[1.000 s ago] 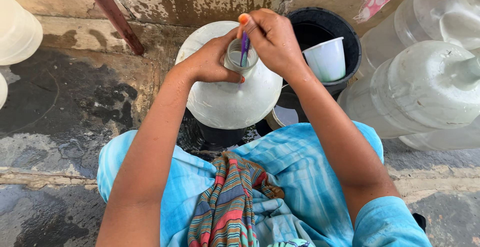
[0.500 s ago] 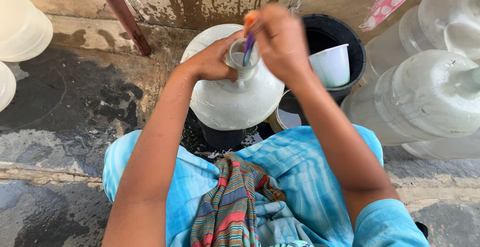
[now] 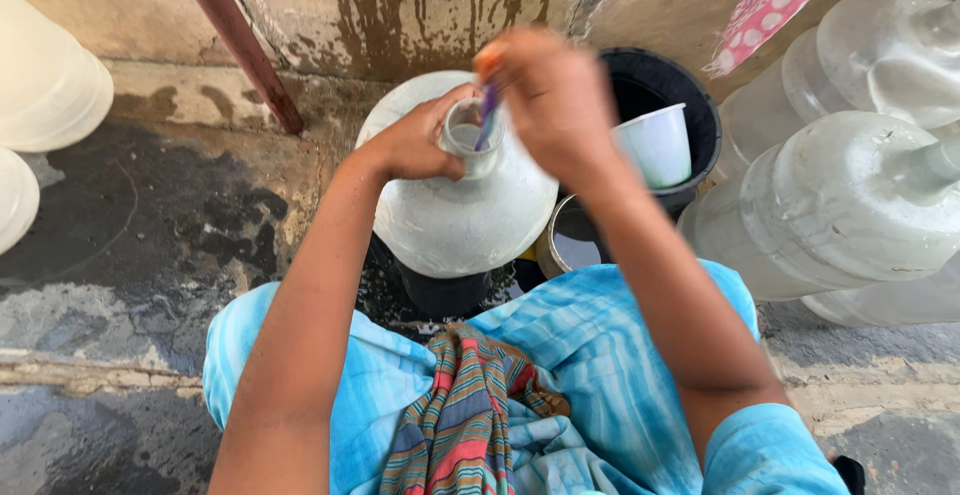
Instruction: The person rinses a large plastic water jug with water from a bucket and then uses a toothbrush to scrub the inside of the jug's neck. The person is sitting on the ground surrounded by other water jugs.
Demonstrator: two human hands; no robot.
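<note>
A large cloudy white water jug [image 3: 465,215] stands upright in front of my knees, its open neck facing up. My left hand [image 3: 415,145] grips the jug's neck from the left. My right hand [image 3: 555,100] is closed around a thin brush with a purple stem and orange end [image 3: 488,110], whose lower part goes down into the jug's mouth. The brush head is hidden inside the jug.
A black bucket [image 3: 690,95] with a white plastic cup [image 3: 660,145] stands behind the jug on the right. A small metal pot [image 3: 575,245] sits beside it. Several more jugs lie at right [image 3: 850,205] and at left [image 3: 50,85]. A rusty pipe [image 3: 240,40] leans on the stained wall.
My right hand has lifted a little and shifted over the jug's mouth with the brush. The view has moved slightly; the left hand stays on the neck.
</note>
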